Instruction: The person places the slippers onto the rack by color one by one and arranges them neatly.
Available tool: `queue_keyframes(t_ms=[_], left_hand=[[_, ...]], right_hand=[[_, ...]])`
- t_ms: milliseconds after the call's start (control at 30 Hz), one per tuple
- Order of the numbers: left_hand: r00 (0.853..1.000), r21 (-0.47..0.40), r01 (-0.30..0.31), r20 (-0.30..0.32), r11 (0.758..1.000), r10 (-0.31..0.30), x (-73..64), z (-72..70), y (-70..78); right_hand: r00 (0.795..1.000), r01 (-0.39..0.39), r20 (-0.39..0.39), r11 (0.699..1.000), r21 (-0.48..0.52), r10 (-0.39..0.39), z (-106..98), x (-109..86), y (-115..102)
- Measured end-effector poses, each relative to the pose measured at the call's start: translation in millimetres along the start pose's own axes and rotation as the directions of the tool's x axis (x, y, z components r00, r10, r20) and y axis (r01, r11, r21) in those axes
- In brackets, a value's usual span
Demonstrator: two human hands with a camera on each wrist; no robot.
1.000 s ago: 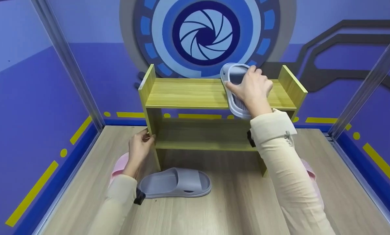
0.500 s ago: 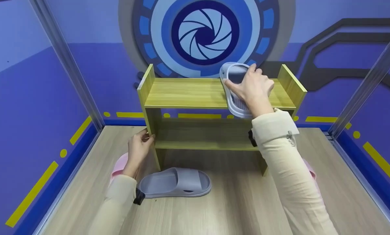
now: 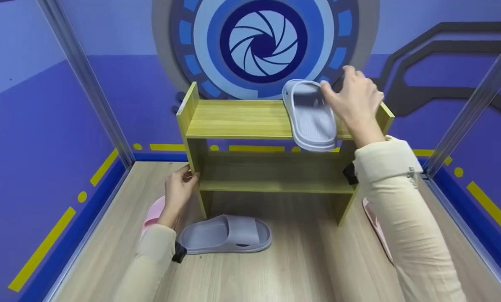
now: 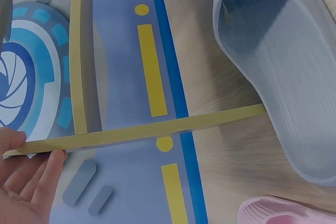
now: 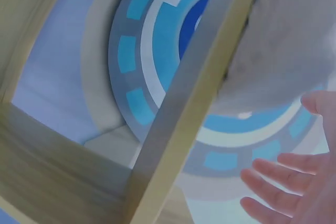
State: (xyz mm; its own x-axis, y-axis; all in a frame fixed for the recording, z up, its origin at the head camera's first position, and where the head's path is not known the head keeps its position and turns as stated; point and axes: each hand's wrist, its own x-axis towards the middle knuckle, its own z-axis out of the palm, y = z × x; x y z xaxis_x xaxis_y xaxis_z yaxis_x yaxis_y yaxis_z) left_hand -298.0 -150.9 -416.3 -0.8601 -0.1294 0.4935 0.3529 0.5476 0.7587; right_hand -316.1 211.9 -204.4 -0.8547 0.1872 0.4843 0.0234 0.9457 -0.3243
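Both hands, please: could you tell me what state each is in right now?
Left hand: closed, pinching the shoe rack's left side panel.
Right hand: open, holding nothing, near the upper gray slide sandal.

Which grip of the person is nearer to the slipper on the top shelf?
Right. The right grip is just right of the slipper; contact is unclear. The left grip holds the rack at its left side, lower down.

The rack (image 3: 271, 172) stands on the table (image 3: 301, 264), with the wall (image 3: 133, 92) behind the rack. The upper slipper (image 3: 315, 121) lies on the rack's top, right of centre, one end past the front edge. The front slipper (image 3: 242, 233) lies before the rack's left half. The left slipper (image 3: 155, 209) lies left of the rack; the right slipper (image 3: 372, 220), right of the rack. The left hand (image 3: 178, 188) is at the rack's left side; the right hand (image 3: 355, 98), above the rack's right end.
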Motion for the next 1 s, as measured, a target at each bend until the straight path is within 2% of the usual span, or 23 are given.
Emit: queue_keyframes(t_ms=[133,267,400,500,667,800,1000], left_hand=[[1.0,0.006,0.007,0.004,1.0,-0.007,-0.3,0.0,0.2],[1.0,0.01,0.005,0.003,1.0,-0.005,-0.2,0.2,-0.3],[1.0,0.012,0.012,0.01,1.0,-0.012,0.8,0.5,-0.5],[0.999,0.018,0.032,0.017,0.999,-0.032,1.4,0.5,-0.9],[0.999,0.017,0.041,0.02,0.999,-0.041,1.2,0.1,-1.3],[1.0,0.012,0.027,0.016,1.0,-0.027,0.9,0.1,-1.1],[1.0,0.014,0.02,0.015,1.0,-0.021,0.4,-0.2,-0.3]], right_hand=[[0.999,-0.013,-0.049,0.998,0.059,0.015,-8.3,0.6,10.9],[0.996,0.021,-0.088,0.991,0.133,-0.01,-13.8,0.5,24.2],[0.997,0.042,-0.074,0.974,0.225,-0.026,-17.0,-0.6,39.1],[0.998,0.049,-0.063,0.948,0.316,-0.031,-17.0,-1.8,51.0],[0.99,0.115,-0.128,0.868,0.484,-0.061,-10.0,-4.0,71.1],[0.985,0.159,-0.149,0.775,0.612,-0.084,-1.3,-10.2,87.7],[0.977,0.215,-0.165,0.639,0.739,-0.138,18.6,-27.4,110.4]])
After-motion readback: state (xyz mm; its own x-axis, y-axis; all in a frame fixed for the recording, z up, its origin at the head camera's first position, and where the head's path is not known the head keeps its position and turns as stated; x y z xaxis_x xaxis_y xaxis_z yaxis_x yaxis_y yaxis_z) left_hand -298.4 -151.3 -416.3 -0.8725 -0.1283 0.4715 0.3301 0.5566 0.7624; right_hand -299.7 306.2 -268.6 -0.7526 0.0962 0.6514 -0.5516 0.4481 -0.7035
